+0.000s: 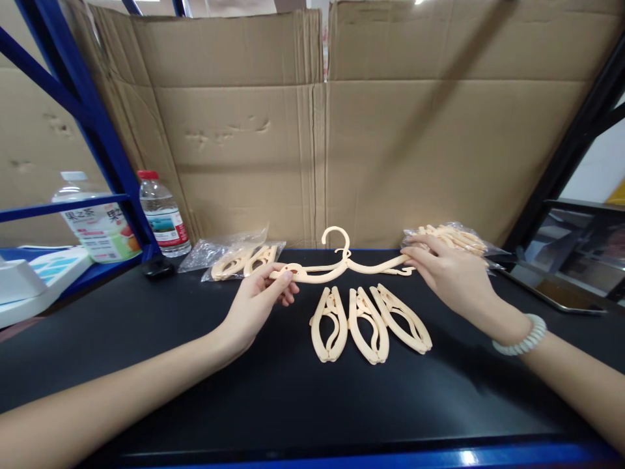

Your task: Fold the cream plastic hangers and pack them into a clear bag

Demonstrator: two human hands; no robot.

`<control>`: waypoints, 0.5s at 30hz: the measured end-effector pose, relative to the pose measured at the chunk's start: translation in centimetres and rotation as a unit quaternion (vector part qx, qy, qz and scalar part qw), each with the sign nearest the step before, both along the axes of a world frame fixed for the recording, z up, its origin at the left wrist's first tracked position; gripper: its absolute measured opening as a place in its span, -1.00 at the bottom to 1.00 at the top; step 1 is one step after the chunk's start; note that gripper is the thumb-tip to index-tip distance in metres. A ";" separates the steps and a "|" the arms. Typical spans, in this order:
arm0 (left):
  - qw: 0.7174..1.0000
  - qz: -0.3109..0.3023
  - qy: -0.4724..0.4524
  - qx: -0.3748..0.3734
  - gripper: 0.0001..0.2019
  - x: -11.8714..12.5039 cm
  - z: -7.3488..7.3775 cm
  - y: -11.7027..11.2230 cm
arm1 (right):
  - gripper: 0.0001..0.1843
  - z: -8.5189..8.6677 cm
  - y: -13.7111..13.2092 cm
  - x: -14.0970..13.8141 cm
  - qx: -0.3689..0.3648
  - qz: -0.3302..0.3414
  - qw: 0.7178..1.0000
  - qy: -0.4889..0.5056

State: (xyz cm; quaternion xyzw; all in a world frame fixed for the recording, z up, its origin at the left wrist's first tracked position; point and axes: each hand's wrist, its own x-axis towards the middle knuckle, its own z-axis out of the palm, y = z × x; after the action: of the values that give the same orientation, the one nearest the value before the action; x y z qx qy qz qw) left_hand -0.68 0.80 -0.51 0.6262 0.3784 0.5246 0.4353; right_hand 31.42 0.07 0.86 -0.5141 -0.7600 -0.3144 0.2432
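Note:
A cream plastic folding hanger (326,277) is spread out between my hands, hook upward, above the black table. My left hand (256,296) pinches its left arm between thumb and fingers. At the other end, my right hand (446,270) grips the tip of the right arm and wears a pale beaded bracelet (522,337) at the wrist. Below the held hanger lie three folded hangers of the same kind in a row: a left one (316,335), a middle one (357,335) and a right one (422,332).
Clear bags with folded hangers lie at the back left (195,255) and back right (463,238). Two bottles, one red-capped (166,221) and one white-capped (97,225), stand left. A phone-like dark slab (561,293) lies right. Cardboard (234,143) walls the back.

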 end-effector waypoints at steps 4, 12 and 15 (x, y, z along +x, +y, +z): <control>1.000 0.008 -0.005 0.003 -0.77 0.1 0.1 -0.1 | -0.71 -0.4 0.4 -0.2 -0.012 0.077 0.996 0.044; 1.000 0.018 -0.015 0.002 -0.74 0.1 -0.1 0.0 | -0.72 -1.0 1.2 -0.3 -0.092 0.219 0.944 0.228; 0.999 0.024 -0.021 0.009 -0.74 0.2 0.1 -0.1 | -0.66 -0.7 1.0 -0.3 -0.143 0.226 0.919 0.290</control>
State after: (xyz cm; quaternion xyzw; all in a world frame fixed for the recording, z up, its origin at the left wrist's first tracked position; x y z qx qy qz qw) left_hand -0.52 0.73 -0.44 0.6097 0.3799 0.5512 0.4244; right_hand 31.09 1.05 0.18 -0.4266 -0.7890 0.0237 0.4415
